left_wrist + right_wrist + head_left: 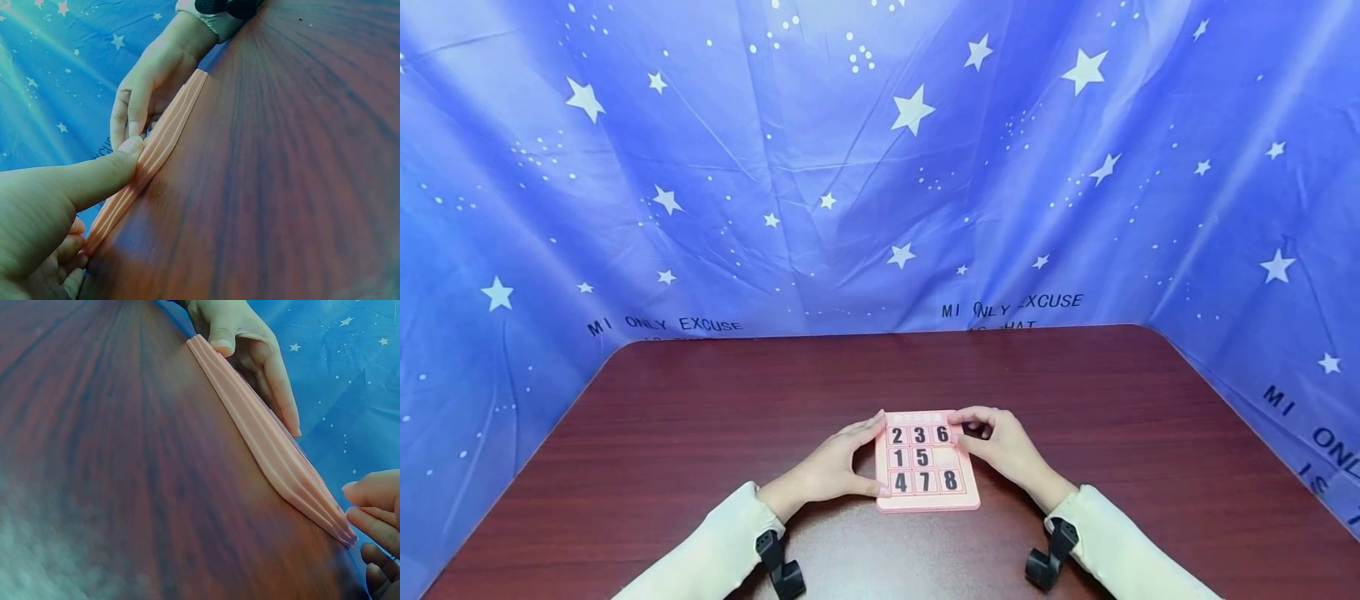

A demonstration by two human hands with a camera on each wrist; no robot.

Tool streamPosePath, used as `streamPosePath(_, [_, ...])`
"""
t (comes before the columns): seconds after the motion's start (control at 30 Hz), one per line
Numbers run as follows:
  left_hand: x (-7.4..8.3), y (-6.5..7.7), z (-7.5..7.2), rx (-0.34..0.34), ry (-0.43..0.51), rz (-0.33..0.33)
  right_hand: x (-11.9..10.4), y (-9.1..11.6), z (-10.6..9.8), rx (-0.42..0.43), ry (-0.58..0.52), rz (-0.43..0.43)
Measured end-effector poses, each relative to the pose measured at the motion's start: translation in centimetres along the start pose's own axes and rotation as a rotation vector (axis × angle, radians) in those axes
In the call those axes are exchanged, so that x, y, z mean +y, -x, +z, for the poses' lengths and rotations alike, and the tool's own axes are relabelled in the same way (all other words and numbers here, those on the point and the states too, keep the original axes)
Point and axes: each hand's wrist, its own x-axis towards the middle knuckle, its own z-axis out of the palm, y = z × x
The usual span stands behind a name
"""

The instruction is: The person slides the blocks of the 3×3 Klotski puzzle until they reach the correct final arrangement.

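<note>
A pink number slide puzzle (913,503) lies on the table in the head view. Its tiles read 2, 3, 6 in the top row, then 1, 5 and a gap, then 4, 7, 8. My left hand (831,467) grips its left side, thumb by the lower corner and fingers at the upper one. At the upper right corner is my right hand (1009,450), its thumb and index finger touching the puzzle beside the 6. Both wrist views show the puzzle's ridged side (159,147) edge-on, so the tiles are hidden there.
The dark red wooden table (700,417) extends on every side of the puzzle. A blue curtain (820,167) with white stars hangs behind and beside it. Black wrist cameras (781,567) are strapped over both pale sleeves.
</note>
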Motion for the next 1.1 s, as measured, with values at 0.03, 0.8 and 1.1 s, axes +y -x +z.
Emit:
streamPosePath(0.03, [0.03,-0.01,-0.03,-0.001,0.001,-0.001,0.01,-0.01,-0.01,0.0,0.003,-0.003])
streamPosePath(0.8, [-0.05,-0.04,-0.04,0.005,0.006,0.017,0.01,0.2,-0.2,-0.046,-0.015,0.006])
streamPosePath(1.1, [0.04,0.01,-0.04,0.005,0.01,0.016,-0.33,0.36,-0.56,-0.092,-0.029,0.035])
